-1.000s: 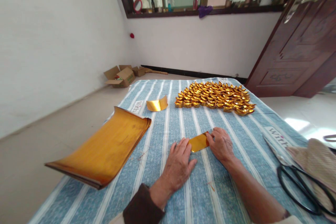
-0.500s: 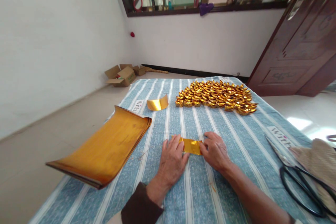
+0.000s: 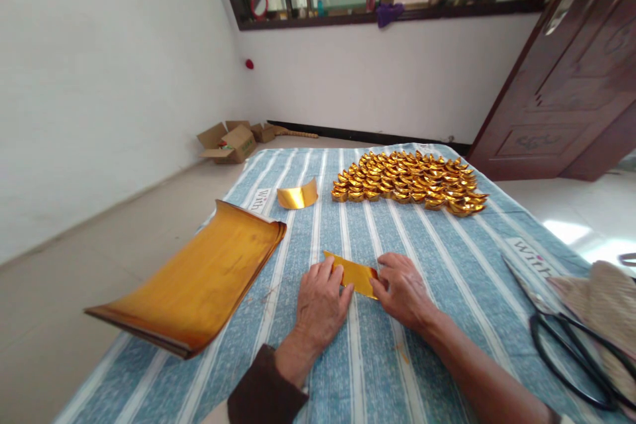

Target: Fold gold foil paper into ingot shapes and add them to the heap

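Note:
A small strip of gold foil paper [image 3: 358, 276] lies slanted on the striped cloth between my two hands. My left hand [image 3: 322, 298] grips its left part, fingers over the top and thumb at the near edge. At the right end, my right hand [image 3: 400, 288] pinches the strip with curled fingers. Beyond them sits a curved piece of gold paper [image 3: 297, 197]. Many folded gold paper ingots [image 3: 407, 182] stand in packed rows at the far right. On the left rests a stack of large gold paper sheets [image 3: 199, 271] with curled edges.
Black-handled scissors [image 3: 561, 331] lie at the right, beside a beige cloth [image 3: 596, 298]. A blue and white striped cloth [image 3: 298, 252] covers the table. Open cardboard boxes [image 3: 228, 142] are on the floor behind, and a brown door [image 3: 561, 79] stands at the right.
The gold strip has turned, its left end now farther away and its right end nearer. Both hands have shifted slightly left with it, and more of its far left corner shows.

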Motion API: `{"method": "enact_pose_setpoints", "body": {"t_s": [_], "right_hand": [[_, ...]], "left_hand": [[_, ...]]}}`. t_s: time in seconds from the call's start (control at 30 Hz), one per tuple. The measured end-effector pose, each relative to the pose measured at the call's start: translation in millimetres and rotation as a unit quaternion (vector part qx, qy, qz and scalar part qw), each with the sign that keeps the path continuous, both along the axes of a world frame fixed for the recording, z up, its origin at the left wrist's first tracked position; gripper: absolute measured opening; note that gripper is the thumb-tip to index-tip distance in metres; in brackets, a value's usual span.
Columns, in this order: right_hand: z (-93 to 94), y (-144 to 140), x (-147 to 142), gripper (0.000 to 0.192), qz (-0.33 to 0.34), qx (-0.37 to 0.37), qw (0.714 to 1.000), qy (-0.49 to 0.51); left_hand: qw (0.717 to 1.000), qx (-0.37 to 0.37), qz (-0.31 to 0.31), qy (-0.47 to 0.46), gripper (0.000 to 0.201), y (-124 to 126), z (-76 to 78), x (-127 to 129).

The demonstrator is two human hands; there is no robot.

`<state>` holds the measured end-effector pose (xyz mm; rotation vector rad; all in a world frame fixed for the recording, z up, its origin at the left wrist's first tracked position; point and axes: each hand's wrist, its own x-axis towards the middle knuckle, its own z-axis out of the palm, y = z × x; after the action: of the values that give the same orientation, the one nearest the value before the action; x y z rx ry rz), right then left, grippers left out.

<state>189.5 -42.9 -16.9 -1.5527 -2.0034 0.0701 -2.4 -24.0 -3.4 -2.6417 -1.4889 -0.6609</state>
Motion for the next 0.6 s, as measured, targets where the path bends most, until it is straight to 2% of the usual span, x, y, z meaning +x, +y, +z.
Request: {"method": "enact_pose_setpoints", "body": {"t_s": [0.13,0.23,0.33,0.43,0.5,0.6], "right_hand": [[3.1,-1,-1,0.033,0.047,0.037,0.997,0.041],[4.4,-1,-1,0.037,0.045,0.085,0.993,0.071],[4.1,0,0,0.031,0.011,0.122,0.988,0.089],[3.3,2,2,0.017,-0.007,0.139,0.985,0.098],[3.3,3,2,0.015,0.011,0.139,0.985,0.097],[4.4,3,0,0.026,0.070,0.110,0.988,0.083]], "left_hand": [[0.999,0.014,-0.028,-0.021,0.022,4,-7.9,-2],[0.998,0.019,-0.053,-0.038,0.026,8,-12.7,-3],[0.995,0.008,-0.079,-0.052,0.028,10,-14.9,-4],[0.990,-0.012,-0.117,-0.072,0.033,13,-14.5,-4],[0.986,-0.027,-0.141,-0.086,0.035,15,-12.4,-2],[0.977,-0.051,-0.182,-0.102,0.032,16,-6.6,3]]}}
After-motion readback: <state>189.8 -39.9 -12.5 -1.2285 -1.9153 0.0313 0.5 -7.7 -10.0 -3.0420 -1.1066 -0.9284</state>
